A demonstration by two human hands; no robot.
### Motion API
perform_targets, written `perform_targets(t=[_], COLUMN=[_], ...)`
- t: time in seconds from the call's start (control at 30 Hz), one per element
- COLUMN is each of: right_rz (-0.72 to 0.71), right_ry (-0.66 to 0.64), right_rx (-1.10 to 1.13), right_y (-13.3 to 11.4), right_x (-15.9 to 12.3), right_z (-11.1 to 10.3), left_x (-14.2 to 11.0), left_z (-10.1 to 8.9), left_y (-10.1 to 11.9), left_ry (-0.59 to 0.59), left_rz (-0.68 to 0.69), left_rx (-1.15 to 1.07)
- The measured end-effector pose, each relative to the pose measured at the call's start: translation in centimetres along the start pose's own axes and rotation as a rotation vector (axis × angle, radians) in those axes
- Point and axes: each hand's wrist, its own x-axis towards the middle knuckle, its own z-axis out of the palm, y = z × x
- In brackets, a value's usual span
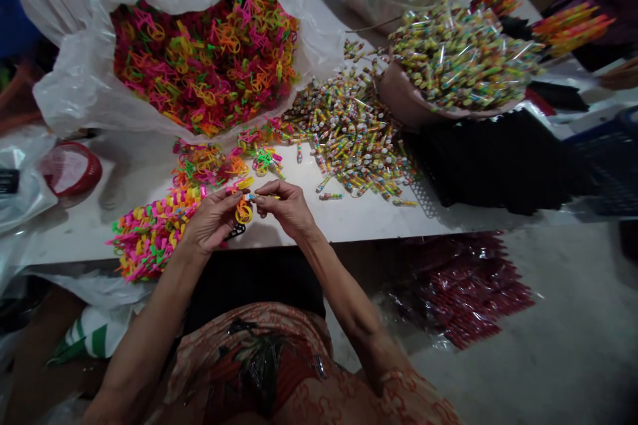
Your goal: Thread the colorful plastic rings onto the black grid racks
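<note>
My left hand pinches an orange and yellow plastic ring toy just above the white table. My right hand is closed on a small wrapped candy tube, held against the toy. Both hands meet near the table's front edge. A stack of finished neon plastic pieces lies left of my left hand. Loose neon pieces lie just beyond the hands.
A big clear plastic bag of neon plastic pieces stands at the back left. Several wrapped candy tubes spread at centre. A pink basin heaped with more sits at right, a black tray before it. A red bowl lies left.
</note>
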Motion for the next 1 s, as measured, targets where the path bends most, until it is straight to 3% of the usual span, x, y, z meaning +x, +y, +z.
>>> perform_targets(t=[0.2,0.3,0.43,0.77,1.0], right_rz=[-0.145,-0.18,-0.101,0.03,-0.158], right_ry=[0.103,0.143,0.104,0.012,0.166], right_rx=[-0.142,-0.144,-0.028,0.036,-0.17], right_y=[0.3,0.8,1.0,0.1,1.2], right_x=[-1.2,-1.5,-1.1,-0.8,-2.1], right_z=[0.8,1.3,1.2,0.4,1.7], left_x=[-0.7,-0.6,-0.4,-0.8,-1.0], left_z=[0.0,-0.3,-1.0,-0.2,-0.4], left_y=[-0.4,-0.1,0.4,0.0,-0.2], left_ry=[0.108,0.123,0.044,0.006,0.067], left_rz=[0.149,0.135,0.002,-0.045,0.198], left_rx=[0.079,0.095,0.082,0.028,0.17])
